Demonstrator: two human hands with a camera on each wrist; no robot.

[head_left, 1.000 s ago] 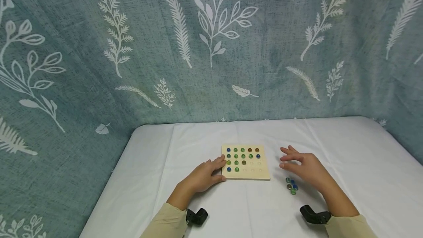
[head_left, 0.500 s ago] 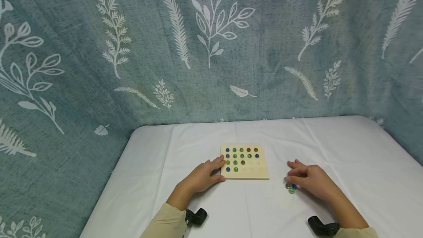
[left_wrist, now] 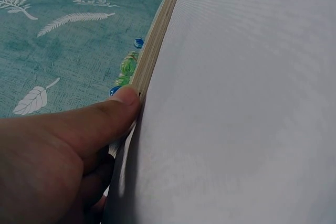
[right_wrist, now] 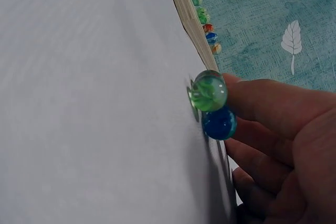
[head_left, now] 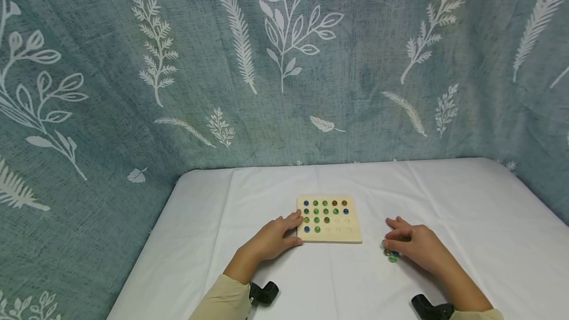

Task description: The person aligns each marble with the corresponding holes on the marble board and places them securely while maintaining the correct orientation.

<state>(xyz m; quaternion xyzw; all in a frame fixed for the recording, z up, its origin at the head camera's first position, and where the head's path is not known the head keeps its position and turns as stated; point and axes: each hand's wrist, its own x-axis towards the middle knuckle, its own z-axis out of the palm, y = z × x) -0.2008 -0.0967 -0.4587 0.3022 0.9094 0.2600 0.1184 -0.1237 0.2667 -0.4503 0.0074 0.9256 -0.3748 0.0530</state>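
Observation:
A pale wooden board with rows of round hollows lies mid-table. Its back two rows are filled with glass marbles; the front two are filled only at the left. My left hand rests at its left side, fingers along the edge, thumb pressing the near corner. To the board's right, my right hand is down at a small cluster of loose marbles, thumb and index finger close together. A green marble and a blue marble hide those fingertips; I cannot tell whether they pinch a marble.
A white cloth covers the table. Behind it hangs a teal curtain with white leaf prints. A black wrist mount sits by the left sleeve, another black mount by the right.
My right hand has come down and toward me onto the loose marbles, its thumb now covering part of the cluster. The left hand and the board have stayed put.

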